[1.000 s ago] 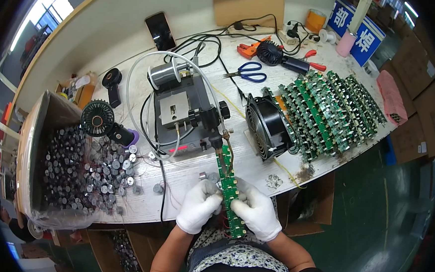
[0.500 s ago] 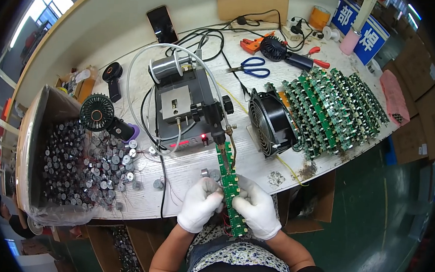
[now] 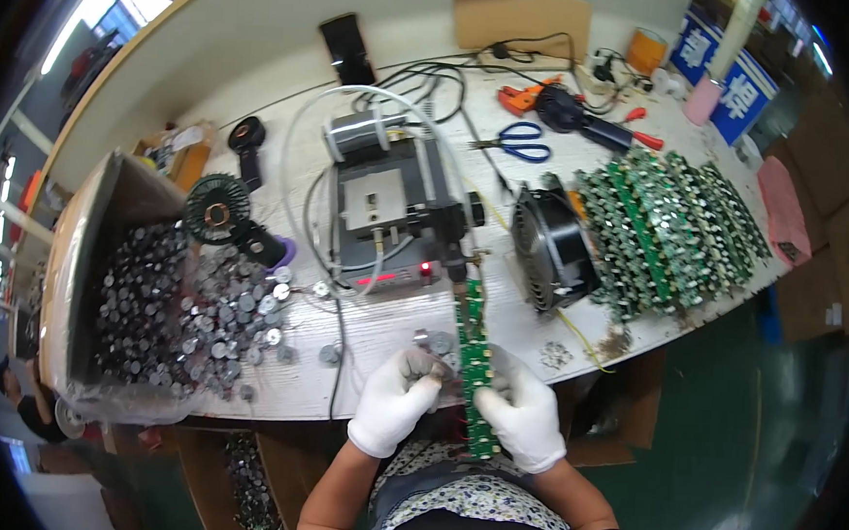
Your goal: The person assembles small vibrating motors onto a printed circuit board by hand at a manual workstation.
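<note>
A long green circuit board strip points away from me, its far end under the soldering iron clamped on a stand. My right hand, in a white glove, is closed on the board's right edge, thumb on top. My left hand, also gloved, is just left of the board with fingertips pinched together; what they hold is too small to make out. Just beyond these fingertips lie small round metal motors. Thin red wires show under the near part of the board.
A box of small motors stands at left, beside a handheld fan. Behind the iron is a soldering station with a solder spool. A black fan and rows of circuit boards occupy the right; scissors lie beyond.
The whole view has shifted, so the bench appears farther right. My left fingers have come away from the board's left edge, leaving a small gap. My right hand keeps its grip.
</note>
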